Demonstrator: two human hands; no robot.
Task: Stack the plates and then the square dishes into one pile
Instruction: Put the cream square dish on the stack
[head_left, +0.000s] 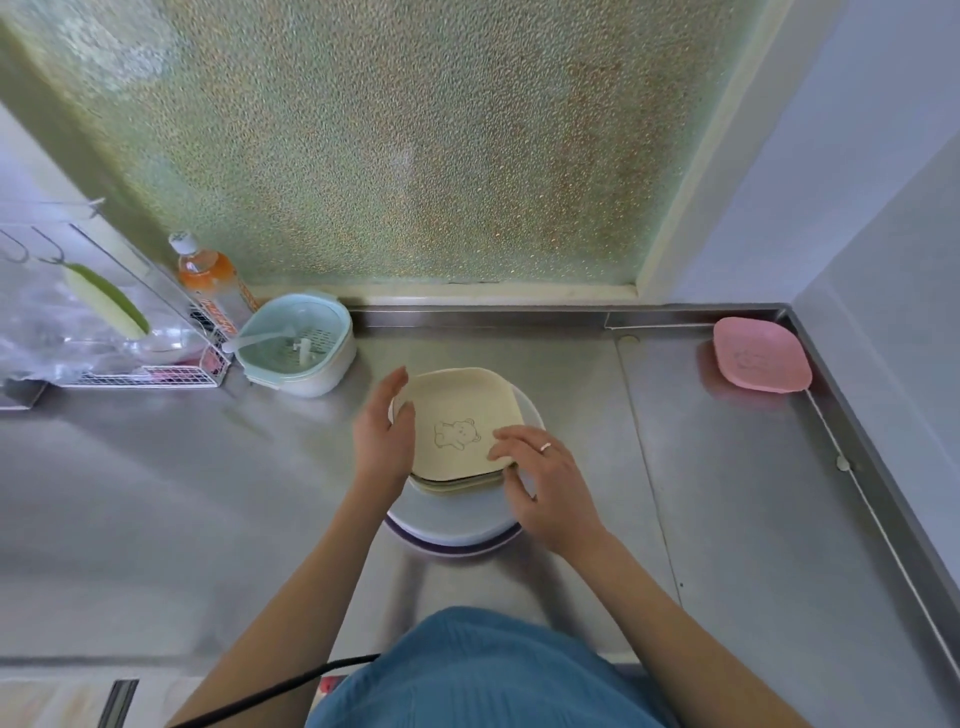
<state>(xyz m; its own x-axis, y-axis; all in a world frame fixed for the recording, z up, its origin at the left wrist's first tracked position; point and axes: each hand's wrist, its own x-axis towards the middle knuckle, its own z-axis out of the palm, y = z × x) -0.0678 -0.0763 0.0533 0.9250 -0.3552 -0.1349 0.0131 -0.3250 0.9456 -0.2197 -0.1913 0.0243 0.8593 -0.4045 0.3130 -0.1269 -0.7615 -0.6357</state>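
A pile of round white plates (452, 525) sits in the middle of the steel counter. On top lie stacked square dishes, the uppermost a cream square dish (457, 415) with a bear drawing. My left hand (382, 436) rests with straight fingers against the dish's left edge. My right hand (540, 478) has its fingertips on the dish's near right corner, thumb at the stack's side. A pink square dish (761, 361) lies alone in the far right corner of the counter.
A pale green strainer basket (296, 343) with a spoon stands at the back left, beside an orange drink bottle (208, 275) and a wire rack (104, 332). A raised steel rim (857, 467) borders the counter on the right and back.
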